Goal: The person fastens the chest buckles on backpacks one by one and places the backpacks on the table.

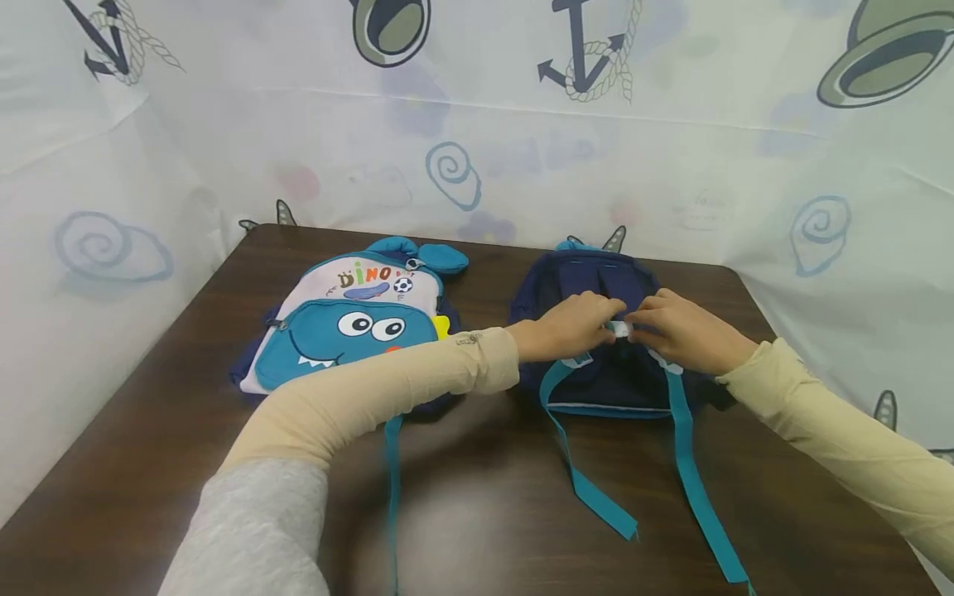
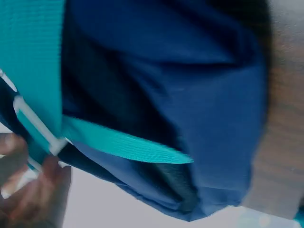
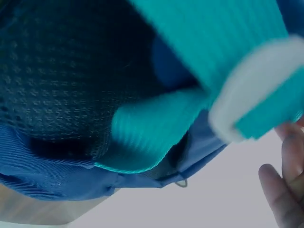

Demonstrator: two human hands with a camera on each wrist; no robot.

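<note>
A navy backpack (image 1: 574, 277) lies with its straps facing up at the right of the table. Over its middle, a small white buckle (image 1: 618, 329) sits between both hands. The left hand (image 1: 570, 325) pinches the buckle's left end, fingers bent. From the other side, the right hand (image 1: 689, 333) holds its right end between thumb and fingers. Teal straps (image 1: 693, 472) hang from the pack toward the near edge. A white strap slider (image 2: 39, 124) shows beside the left fingers in the left wrist view; another slider (image 3: 259, 88) is near the right fingers in the right wrist view.
Left of the navy pack lies a dinosaur backpack (image 1: 350, 327), front up, partly behind the left sleeve (image 1: 387, 381). Its teal strap (image 1: 392, 497) trails toward the near edge. Both packs rest on a dark wooden table (image 1: 477, 505), with a printed white curtain (image 1: 522, 165) behind.
</note>
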